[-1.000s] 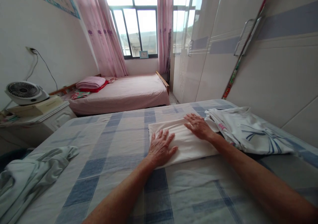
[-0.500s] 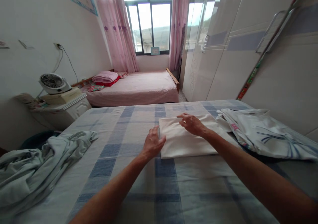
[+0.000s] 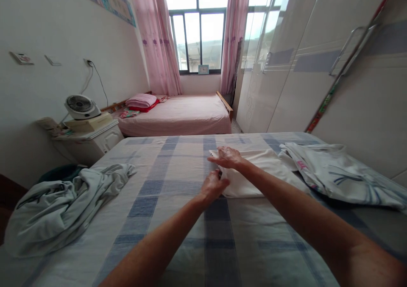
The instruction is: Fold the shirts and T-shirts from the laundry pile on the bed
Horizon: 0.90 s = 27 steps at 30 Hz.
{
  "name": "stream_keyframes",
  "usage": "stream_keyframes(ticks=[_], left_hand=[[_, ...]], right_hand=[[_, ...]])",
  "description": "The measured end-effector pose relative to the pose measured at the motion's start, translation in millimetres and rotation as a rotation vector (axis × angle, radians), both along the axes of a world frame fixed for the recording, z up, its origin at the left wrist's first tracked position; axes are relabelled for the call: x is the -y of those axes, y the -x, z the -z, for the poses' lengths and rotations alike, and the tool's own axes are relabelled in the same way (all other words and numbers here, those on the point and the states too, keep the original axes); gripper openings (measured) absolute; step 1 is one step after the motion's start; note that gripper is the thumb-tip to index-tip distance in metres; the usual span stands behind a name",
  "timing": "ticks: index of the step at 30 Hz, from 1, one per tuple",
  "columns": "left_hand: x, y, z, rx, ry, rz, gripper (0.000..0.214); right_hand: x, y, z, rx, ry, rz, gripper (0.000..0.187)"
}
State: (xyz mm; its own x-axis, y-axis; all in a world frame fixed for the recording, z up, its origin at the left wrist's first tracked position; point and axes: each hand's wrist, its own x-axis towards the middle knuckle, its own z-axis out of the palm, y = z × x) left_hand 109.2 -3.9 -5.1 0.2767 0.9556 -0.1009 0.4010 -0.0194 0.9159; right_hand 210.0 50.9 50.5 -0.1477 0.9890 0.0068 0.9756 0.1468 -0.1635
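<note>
A folded white cloth (image 3: pixel 254 181) lies flat on the checked bed, with its left edge slightly lifted. My left hand (image 3: pixel 214 186) has its fingers curled around that left edge near the front corner, the thumb on top. At the far left corner, my right hand (image 3: pixel 227 157) grasps the cloth, its fingertips partly hidden by the hand itself. Both hands are close together, the right one just beyond the left.
A blue-and-white checked sheet (image 3: pixel 178 219) covers the bed. Pale crumpled clothing (image 3: pixel 63 210) lies at left, a white printed garment (image 3: pixel 343 172) at right. Beyond are a pink bed (image 3: pixel 190 115), a fan (image 3: pixel 82 107) on a cabinet and a white wardrobe (image 3: pixel 286 92).
My left hand has moved right and closed on the cloth's left edge. My right hand has shifted left to the far corner. The camera view has turned slightly left and up.
</note>
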Motion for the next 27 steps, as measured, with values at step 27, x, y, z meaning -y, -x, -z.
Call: stream_keyframes(ticks=[27], left_hand=[[-115, 23, -200.6, 0.481, -0.582, -0.113, 0.014]], right_hand=[[-89, -78, -153.7, -1.655, -0.497, 0.099, 0.018]])
